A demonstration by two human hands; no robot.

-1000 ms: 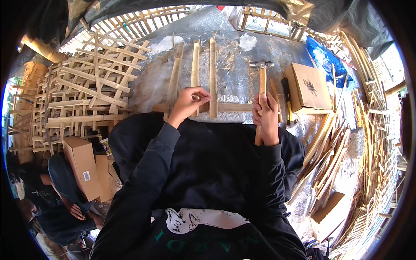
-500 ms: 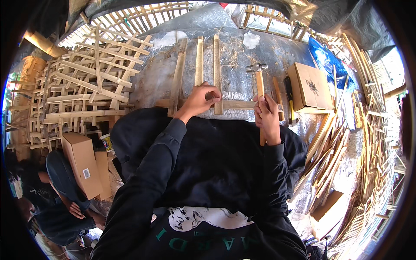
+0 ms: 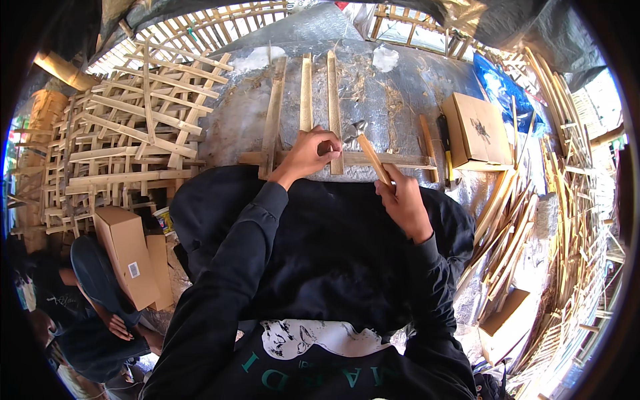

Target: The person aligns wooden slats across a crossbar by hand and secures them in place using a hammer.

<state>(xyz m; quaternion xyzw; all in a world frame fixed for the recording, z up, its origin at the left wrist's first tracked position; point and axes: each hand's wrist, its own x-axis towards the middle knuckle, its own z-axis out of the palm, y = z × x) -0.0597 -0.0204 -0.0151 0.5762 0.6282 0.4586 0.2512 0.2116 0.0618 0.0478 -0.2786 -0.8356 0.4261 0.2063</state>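
Observation:
My right hand [image 3: 405, 208] is closed round the wooden handle of a hammer [image 3: 373, 160], whose metal head is tilted toward my left hand. The thumb and fingers of my left hand [image 3: 308, 156] are pinched over a crossing of bamboo slats; what they hold, if anything, is too small to make out. Three long slats, a left one [image 3: 273, 113], a middle one [image 3: 306, 93] and a right one [image 3: 334, 100], lie side by side, pointing away from me. A crosswise slat [image 3: 413, 161] runs along their near ends, and a short slat [image 3: 427, 140] meets its right end.
A tool with a black and yellow handle [image 3: 447, 150] lies beside a cardboard box [image 3: 477, 130] on the right. Stacked bamboo lattices [image 3: 133, 127] stand at the left, loose strips [image 3: 510, 247] at the right. Another person [image 3: 93, 307] sits lower left, near a tall box [image 3: 127, 257].
My right hand has brought the hammer from upright on the right to a leftward tilt, its head now close to my left hand. The left hand stays in place.

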